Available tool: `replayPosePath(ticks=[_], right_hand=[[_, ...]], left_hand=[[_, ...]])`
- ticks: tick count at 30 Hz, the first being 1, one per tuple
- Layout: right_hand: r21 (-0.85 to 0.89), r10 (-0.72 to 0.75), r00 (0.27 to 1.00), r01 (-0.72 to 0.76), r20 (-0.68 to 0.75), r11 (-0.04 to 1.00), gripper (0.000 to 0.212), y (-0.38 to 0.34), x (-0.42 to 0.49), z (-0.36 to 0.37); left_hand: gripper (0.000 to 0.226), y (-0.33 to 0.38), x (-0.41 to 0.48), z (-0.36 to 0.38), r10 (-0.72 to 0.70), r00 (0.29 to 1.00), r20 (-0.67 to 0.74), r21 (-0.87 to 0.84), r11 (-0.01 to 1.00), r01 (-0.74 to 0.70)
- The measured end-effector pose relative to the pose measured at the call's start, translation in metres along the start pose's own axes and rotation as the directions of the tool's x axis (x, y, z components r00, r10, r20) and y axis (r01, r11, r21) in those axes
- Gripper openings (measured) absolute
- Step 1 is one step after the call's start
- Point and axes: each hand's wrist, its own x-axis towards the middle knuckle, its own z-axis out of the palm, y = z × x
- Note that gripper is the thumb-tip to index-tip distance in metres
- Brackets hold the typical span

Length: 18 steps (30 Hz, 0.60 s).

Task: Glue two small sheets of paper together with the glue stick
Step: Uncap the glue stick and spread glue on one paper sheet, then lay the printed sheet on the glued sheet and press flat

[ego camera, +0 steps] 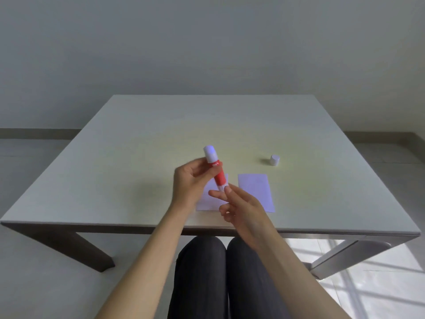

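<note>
My left hand grips the red glue stick around its upper body, holding it tilted above the table with the white glue end pointing up and away. My right hand pinches the white base knob at the stick's lower end between thumb and fingers. The stick's white cap stands by itself on the table to the right. Two small white paper sheets lie flat side by side near the front edge: the left sheet is partly hidden behind my hands, the right sheet is in full view.
The light table fills the middle of the view, its front edge just past my knees. A plain wall stands behind it, and floor shows on both sides.
</note>
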Motion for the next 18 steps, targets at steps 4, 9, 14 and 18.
replayPosePath(ticks=[4,9,14,18], right_hand=[[-0.463,-0.221,0.969,0.147,-0.111,0.874,0.043,0.0,-0.002,-0.005],[-0.795,-0.414,0.909,0.293,0.058,0.532,0.037,0.013,-0.002,0.005],[-0.932,-0.4,0.893,0.303,0.205,0.2,0.051,0.03,0.0,0.011],[-0.946,-0.479,0.816,0.288,0.324,-0.149,0.061,0.036,0.001,0.013]], left_hand=[[0.01,0.006,0.036,-0.031,0.128,0.969,-0.213,0.306,0.95,-0.059],[0.016,-0.005,0.074,-0.05,0.135,0.945,-0.297,0.543,0.838,0.051],[0.015,-0.021,0.082,-0.053,0.088,0.945,-0.314,0.553,0.826,0.107],[0.012,-0.026,0.081,-0.056,0.088,0.943,-0.32,0.549,0.829,0.109]])
